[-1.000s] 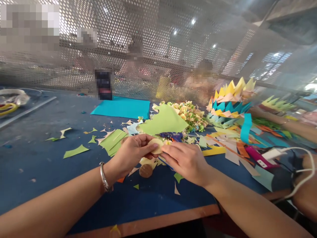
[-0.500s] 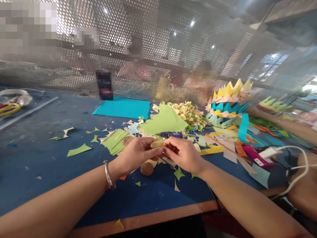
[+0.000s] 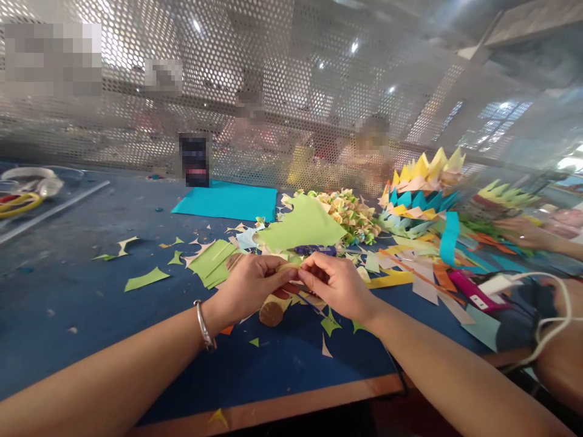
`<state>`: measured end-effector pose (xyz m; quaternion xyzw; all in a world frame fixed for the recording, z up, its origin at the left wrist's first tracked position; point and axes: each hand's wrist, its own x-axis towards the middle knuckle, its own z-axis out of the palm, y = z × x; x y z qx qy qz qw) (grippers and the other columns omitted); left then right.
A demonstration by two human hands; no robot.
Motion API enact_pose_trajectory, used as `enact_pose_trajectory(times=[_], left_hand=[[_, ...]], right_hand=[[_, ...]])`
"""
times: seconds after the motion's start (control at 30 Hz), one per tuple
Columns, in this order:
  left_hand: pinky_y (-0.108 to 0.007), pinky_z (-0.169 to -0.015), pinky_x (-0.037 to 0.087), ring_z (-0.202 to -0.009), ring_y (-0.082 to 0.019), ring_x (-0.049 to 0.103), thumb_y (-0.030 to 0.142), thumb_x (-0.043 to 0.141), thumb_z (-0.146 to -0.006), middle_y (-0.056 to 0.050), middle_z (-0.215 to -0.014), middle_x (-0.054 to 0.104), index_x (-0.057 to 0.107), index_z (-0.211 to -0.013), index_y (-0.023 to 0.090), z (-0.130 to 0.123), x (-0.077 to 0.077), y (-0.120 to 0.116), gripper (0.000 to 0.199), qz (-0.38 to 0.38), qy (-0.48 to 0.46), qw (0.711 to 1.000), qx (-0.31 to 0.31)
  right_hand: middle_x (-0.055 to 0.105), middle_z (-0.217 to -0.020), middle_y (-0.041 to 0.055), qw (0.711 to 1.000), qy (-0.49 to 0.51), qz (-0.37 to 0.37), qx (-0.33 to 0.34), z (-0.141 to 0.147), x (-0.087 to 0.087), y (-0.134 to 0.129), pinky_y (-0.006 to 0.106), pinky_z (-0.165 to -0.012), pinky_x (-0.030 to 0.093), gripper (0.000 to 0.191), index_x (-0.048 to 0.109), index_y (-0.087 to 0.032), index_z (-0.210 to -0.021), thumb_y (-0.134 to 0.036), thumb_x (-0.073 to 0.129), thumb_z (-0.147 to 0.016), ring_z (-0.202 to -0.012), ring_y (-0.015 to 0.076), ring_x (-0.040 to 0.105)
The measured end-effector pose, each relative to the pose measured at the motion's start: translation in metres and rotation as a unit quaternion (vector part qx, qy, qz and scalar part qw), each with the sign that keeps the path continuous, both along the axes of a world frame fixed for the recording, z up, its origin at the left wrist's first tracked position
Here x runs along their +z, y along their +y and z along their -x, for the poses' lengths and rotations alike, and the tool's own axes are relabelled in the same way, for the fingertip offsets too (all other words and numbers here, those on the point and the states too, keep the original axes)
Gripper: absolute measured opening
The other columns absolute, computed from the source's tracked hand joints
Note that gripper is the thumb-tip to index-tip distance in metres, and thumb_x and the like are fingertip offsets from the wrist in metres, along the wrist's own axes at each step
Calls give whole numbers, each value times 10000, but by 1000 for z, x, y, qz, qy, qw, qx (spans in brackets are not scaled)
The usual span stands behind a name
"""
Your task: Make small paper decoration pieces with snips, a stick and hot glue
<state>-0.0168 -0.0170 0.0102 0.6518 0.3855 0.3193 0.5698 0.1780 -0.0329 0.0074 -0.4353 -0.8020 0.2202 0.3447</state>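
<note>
My left hand [image 3: 255, 280] and my right hand [image 3: 339, 285] meet over the blue table, pinching a small pale yellow-green paper piece [image 3: 288, 267] between their fingertips. Most of it is covered by my fingers. Below my hands lies a round wooden stick [image 3: 272, 313], its cut end toward me. Just beyond them rests a dark blue tool [image 3: 314, 249] with a pointed tip, beside a large light green paper sheet [image 3: 303, 224] with a scalloped edge. Green paper strips [image 3: 212, 264] lie stacked left of my left hand.
A heap of small folded paper flowers [image 3: 353, 215] and stacked zigzag paper crowns [image 3: 423, 194] stand at the back. A turquoise sheet [image 3: 228, 200] lies behind; a magenta power strip [image 3: 478, 291] with a white cable is at right. Another person's hand [image 3: 519, 230] is at far right.
My hands stay together, and the paper piece between my fingers is now more covered. The other person's arm at far right has drawn back to the right.
</note>
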Motion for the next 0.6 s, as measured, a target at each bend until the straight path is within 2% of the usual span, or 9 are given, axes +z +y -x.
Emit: enact_pose_trajectory(times=[0.27,0.4,0.6], left_hand=[[-221,-656,577,-731,-156,738,325,622,-853,-39,-723,752,657,-792,139,0,0,0,199,24,-38,999,4],[-246,-678,584,-721,-156,735,335,622,-854,-45,-735,754,636,-784,143,-2,-3,0,205,44,-37,998,9],[-264,-631,577,-722,-187,736,416,632,-834,-90,-801,764,642,-758,149,2,-3,3,278,6,-2,1000,-18]], right_hand=[[531,-624,-31,999,41,31,-2,1,2,0,206,-444,353,172,545,-190,-806,-333,565,-901,-472,80,464],[496,-587,-41,999,32,33,7,1,3,0,209,-433,328,181,537,-190,-781,-323,554,-902,-461,79,432],[487,-592,-42,996,43,68,22,-1,4,0,207,-431,329,183,516,-193,-762,-311,551,-898,-462,77,432]])
